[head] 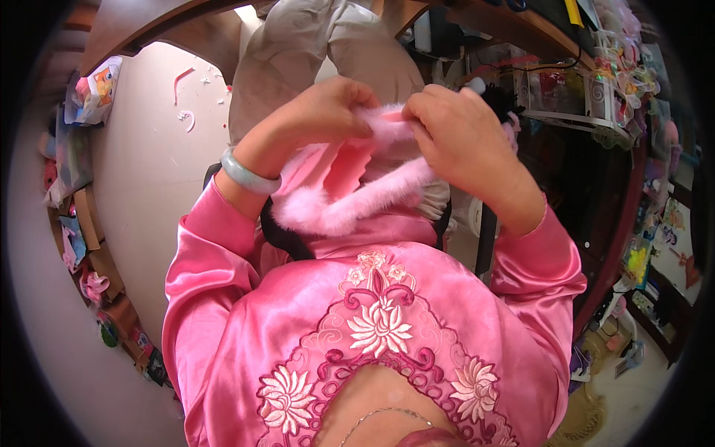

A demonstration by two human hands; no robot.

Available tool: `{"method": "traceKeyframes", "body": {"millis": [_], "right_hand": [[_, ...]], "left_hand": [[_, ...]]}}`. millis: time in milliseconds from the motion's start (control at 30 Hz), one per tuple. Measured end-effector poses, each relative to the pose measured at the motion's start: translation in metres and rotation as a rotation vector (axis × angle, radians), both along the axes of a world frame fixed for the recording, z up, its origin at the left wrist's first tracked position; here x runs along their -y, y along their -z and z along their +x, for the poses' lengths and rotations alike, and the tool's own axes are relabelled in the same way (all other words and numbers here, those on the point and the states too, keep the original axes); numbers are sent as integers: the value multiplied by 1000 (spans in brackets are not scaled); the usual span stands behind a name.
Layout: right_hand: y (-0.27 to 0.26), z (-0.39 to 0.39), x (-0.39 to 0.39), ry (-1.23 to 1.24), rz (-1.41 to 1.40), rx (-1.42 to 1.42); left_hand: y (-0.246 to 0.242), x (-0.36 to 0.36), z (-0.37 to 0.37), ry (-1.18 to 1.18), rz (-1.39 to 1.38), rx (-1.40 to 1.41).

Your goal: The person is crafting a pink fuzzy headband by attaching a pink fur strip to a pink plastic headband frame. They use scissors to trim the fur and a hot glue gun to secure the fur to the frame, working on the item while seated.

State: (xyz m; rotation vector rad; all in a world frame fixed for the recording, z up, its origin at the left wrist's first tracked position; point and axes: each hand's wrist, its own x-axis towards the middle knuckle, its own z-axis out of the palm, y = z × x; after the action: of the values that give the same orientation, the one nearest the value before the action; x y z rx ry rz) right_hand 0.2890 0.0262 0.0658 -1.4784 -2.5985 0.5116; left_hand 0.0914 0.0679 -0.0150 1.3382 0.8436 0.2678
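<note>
A pink plush item with fluffy fur edging and a smooth pink inside hangs between my hands, above my lap. My left hand, with a pale stone bangle on the wrist, pinches its upper edge. Opposite it, my right hand grips the same furry edge with thumb and fingers. A scalloped pink piece shows inside the fold. The fingertips of both hands are partly hidden by the fur and the knuckles.
A wooden table edge curves across the top. Pink and white scraps lie on the floor. Cardboard boxes and bagged goods line one side. On the other stands a white metal rack full of trinkets.
</note>
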Motion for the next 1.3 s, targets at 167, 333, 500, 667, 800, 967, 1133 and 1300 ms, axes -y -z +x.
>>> {"method": "traceKeyframes", "body": {"millis": [167, 333, 500, 667, 800, 967, 1133, 1300], "right_hand": [[-17, -4, -11, -59, -142, 71], [-12, -7, -2, -15, -76, 28], [-10, -8, -1, 60, -108, -19], [-9, -6, 2, 86, -170, -4], [-5, -7, 3, 78, -146, -6], [-4, -4, 3, -1, -80, 17], [-3, -1, 11, -58, 4, 113], [11, 0, 12, 13, 85, -89]], "left_hand": [[-14, 6, -4, -23, 125, -89], [-12, 11, -6, 59, 190, -91], [-16, 13, -8, 119, 35, -23], [-15, 11, -2, 120, 184, -118], [-13, 11, 1, 80, 240, -148], [-12, 16, -1, 33, 290, -135], [-15, 37, -4, -89, 286, -27], [-22, 40, -5, -94, 186, -45]]}}
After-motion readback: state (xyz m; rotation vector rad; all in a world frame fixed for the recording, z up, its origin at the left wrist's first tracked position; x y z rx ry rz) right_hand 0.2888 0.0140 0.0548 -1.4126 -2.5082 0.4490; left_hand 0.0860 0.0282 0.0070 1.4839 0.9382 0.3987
